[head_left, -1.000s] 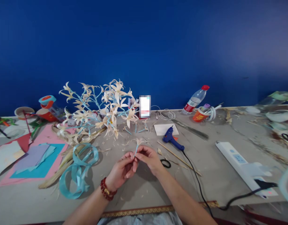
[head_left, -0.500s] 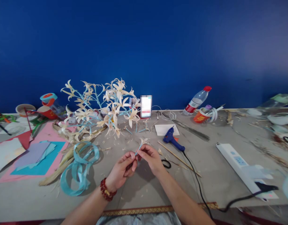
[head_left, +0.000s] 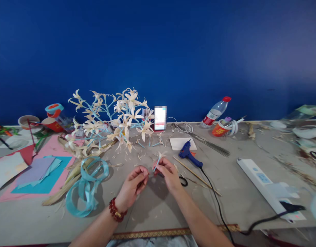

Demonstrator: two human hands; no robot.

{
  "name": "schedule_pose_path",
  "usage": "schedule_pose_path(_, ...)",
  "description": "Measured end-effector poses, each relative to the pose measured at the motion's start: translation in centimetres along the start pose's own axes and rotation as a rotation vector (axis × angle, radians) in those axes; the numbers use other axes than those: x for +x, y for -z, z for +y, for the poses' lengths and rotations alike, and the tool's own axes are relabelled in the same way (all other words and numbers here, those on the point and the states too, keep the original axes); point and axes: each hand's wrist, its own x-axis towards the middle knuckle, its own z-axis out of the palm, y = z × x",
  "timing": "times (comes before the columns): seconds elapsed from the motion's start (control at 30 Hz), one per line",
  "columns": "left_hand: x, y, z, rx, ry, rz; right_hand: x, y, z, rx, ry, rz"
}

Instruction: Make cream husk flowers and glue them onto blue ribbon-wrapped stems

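My right hand (head_left: 167, 173) pinches a small cream paper flower on a light blue stem (head_left: 158, 160), holding it just above the grey table (head_left: 158, 206). A short gap to the left, my left hand (head_left: 134, 184) has its fingers curled and pinched together; nothing shows in them. A red bead bracelet (head_left: 115, 211) sits on the left wrist. Behind the hands stands a large spray of cream flowers on blue stems (head_left: 114, 120).
A coil of light blue ribbon (head_left: 86, 185) lies left of the hands, with coloured paper sheets (head_left: 36, 171) beyond it. To the right lie a blue glue gun (head_left: 189, 155) with its black cord, a wooden skewer (head_left: 196, 175), black scissors (head_left: 183, 181), a white power strip (head_left: 263, 181) and a water bottle (head_left: 214, 111).
The hands have come apart: the left hand let go of the stem and drew back left, while the right hand carried the flower a little to the right.
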Motion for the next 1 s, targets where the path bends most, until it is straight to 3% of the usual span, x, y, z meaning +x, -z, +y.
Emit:
schedule_pose_path(0.7,0.10,-0.43,-0.06,0.056,-0.046,-0.071,-0.03,-0.48,0.76,0.044,-0.132,-0.008)
schedule_pose_path(0.83,-0.05,-0.53,0.04,0.088,-0.043,-0.076,-0.09,-0.48,0.78,0.003,-0.115,-0.015)
schedule_pose_path(1.0,-0.06,-0.31,-0.62,0.192,-0.144,-0.013,-0.15,-0.65,0.60,-0.062,-0.053,-0.001)
